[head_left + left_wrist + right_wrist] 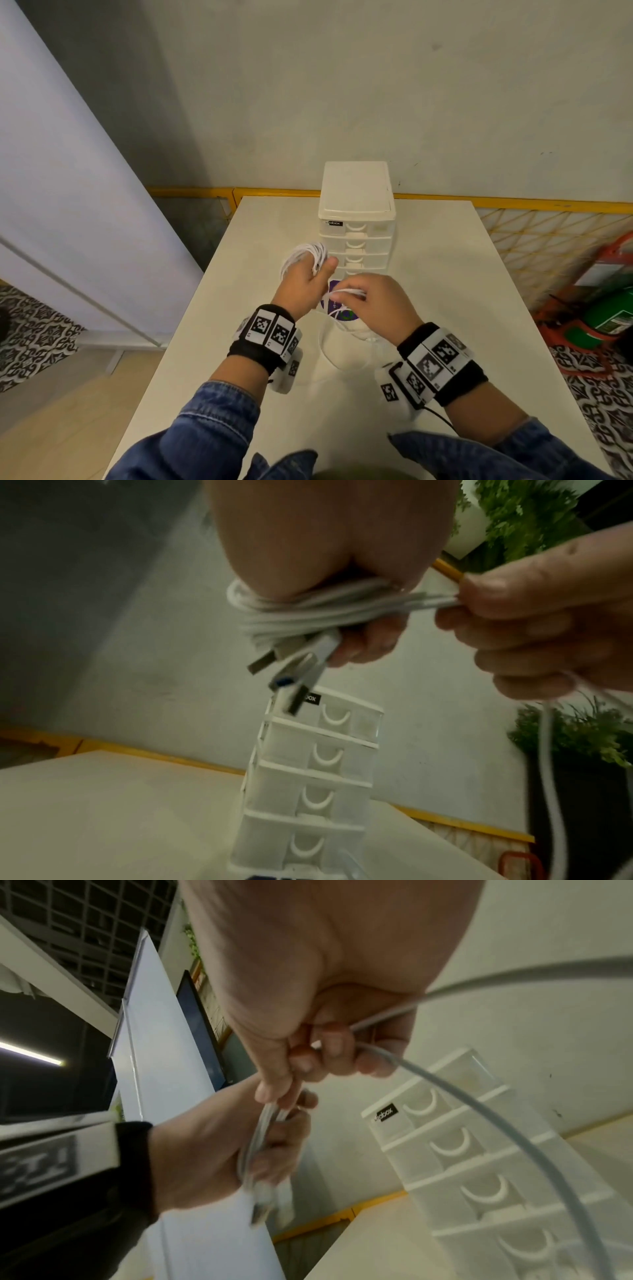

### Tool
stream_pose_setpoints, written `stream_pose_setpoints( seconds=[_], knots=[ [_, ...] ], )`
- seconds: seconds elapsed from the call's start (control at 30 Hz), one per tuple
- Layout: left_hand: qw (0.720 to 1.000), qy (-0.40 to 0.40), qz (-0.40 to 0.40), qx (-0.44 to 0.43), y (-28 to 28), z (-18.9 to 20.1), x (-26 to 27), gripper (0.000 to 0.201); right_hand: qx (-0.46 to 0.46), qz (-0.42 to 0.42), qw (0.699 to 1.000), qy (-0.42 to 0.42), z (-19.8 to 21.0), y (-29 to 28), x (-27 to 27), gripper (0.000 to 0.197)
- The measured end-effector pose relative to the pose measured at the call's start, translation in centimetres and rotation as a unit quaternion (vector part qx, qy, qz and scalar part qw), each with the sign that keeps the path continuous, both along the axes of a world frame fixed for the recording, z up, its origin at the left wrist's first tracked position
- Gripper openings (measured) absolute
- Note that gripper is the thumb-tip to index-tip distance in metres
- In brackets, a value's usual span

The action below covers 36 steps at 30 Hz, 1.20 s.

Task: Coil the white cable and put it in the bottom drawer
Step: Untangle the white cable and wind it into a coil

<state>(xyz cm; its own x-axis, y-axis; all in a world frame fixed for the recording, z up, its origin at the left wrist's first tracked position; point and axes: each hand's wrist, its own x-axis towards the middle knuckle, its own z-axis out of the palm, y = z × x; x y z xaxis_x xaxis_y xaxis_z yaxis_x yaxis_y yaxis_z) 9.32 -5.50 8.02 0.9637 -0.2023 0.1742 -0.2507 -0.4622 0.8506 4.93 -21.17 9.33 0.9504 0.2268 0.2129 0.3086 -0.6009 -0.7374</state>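
Observation:
The white cable (305,253) is wound in several loops around my left hand (305,282), which grips the bundle; its USB plugs (294,666) stick out below the fingers. My right hand (373,301) pinches the loose strand (462,1096) just right of the left hand, and that strand falls in a loop (342,356) onto the table. Behind both hands stands the small white drawer unit (356,219) with its upper drawers closed (318,761). In the head view the bottom drawer stands pulled out behind my hands, with something purple and green (337,308) in it.
The white table (445,291) ends at a wall with a yellow rail (548,205). To the right stand a wire grid panel and red and green items (603,308) on the floor. A pale partition (68,205) lies left.

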Motion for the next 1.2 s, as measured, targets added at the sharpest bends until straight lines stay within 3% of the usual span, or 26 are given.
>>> stream_pose_setpoints(
  seconds=[0.2,0.33,0.4,0.5,0.57,0.63,0.73,0.9,0.97,1.1,1.2],
  knots=[
    [0.971,0.161,-0.139,-0.106,-1.2,0.3,-1.3,0.072,0.024,-0.036,0.998,-0.039,1.3,-1.2,0.8,0.01],
    [0.937,0.225,-0.189,-0.187,-1.9,0.6,-2.2,0.032,0.061,-0.011,0.998,-0.024,1.0,-2.2,2.3,0.013],
    [0.924,0.255,-0.196,-0.208,-2.1,0.6,-2.3,0.022,0.074,0.012,0.997,-0.011,0.7,-2.5,2.8,0.012],
    [0.915,0.269,-0.2,-0.225,-2.1,0.8,-2.4,0.027,0.1,0.015,0.995,0.024,-0.2,-3.0,3.2,0.005],
    [0.905,0.266,-0.207,-0.259,-2.1,1.3,-2.6,0.034,0.122,0.011,0.992,0.035,-1.1,-3.2,3.3,0.015],
    [0.876,0.267,-0.226,-0.331,-2.3,1.8,-2.4,0.037,0.119,-0.003,0.992,0.05,-2.1,-3.2,3.1,0.024],
    [0.807,0.275,-0.231,-0.468,-2.2,2.8,-1.7,0.04,0.081,-0.032,0.994,0.071,-4.1,-2.7,2.3,0.032],
    [0.706,0.228,-0.169,-0.649,-1.9,4.5,-0.9,0.033,0.046,-0.012,0.992,0.116,-6.0,-1.7,1.1,0.023],
    [0.702,0.201,-0.117,-0.673,-1.4,4.9,-0.5,0.032,0.011,-0.001,0.993,0.121,-6.6,-1.7,0.9,0.022],
    [0.733,0.149,0.005,-0.663,-0.3,5.1,0.2,0.031,-0.031,0.022,0.991,0.128,-7.3,-1.2,0.6,0.029],
    [0.755,0.11,0.048,-0.644,0.8,5.1,0.7,0.028,-0.042,0.025,0.99,0.131,-7.7,-1.2,0.3,0.034]
  ],
)
